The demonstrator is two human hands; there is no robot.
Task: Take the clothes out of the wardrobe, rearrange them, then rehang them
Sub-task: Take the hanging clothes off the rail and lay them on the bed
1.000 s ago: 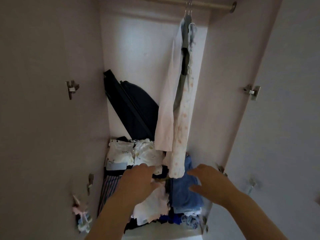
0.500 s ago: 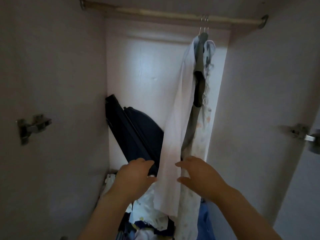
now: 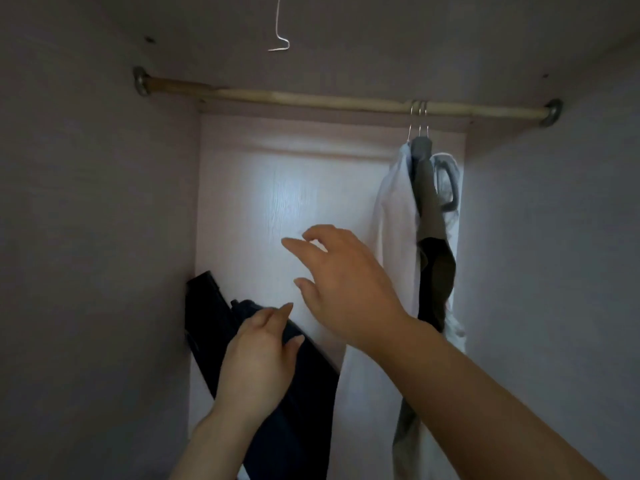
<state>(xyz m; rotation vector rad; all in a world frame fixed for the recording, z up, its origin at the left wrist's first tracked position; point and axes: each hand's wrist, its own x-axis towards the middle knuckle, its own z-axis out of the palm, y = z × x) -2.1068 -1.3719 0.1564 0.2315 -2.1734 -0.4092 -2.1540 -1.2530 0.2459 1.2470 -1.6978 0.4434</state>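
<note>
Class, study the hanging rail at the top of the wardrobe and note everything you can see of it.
The rail is a thin, pale, wood-looking pole, slightly uneven in colour, spanning the wardrobe's top from side wall to side wall. Its ends sit in round metal fittings, the left socket and the right socket. A cluster of metal hanger hooks loops over it near the right end, carrying the hanging clothes. The rest is bare, and nothing else touches it.
</note>
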